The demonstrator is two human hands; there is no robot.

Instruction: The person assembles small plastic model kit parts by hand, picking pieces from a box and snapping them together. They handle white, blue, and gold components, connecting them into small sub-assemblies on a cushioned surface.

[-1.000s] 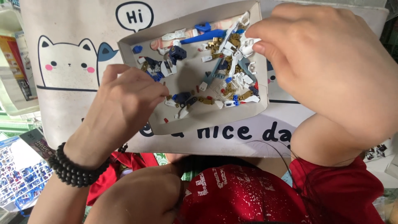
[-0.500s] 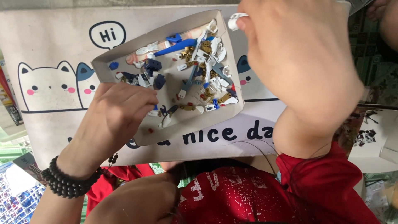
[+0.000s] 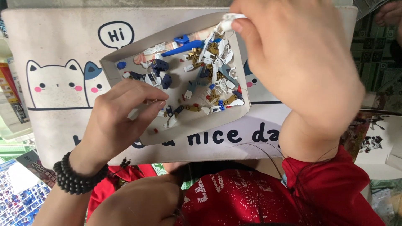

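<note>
Over the cat-print mat: I log the items below.
Tray: shallow grey cardboard box lid, lying on the mat, its low walls keeping loose bits from scattering.
Contents: small plastic model parts, white, blue, navy and gold, hard and angular, heaped toward the lid's right side.
Left hand: fingers curled narrow at the lid's near edge, seemingly steadying it; whether it grips a piece, I cannot tell.
Right hand: pinching a small white part above the lid's far corner.
Wrist: black bead bracelet, matte, round.
</note>
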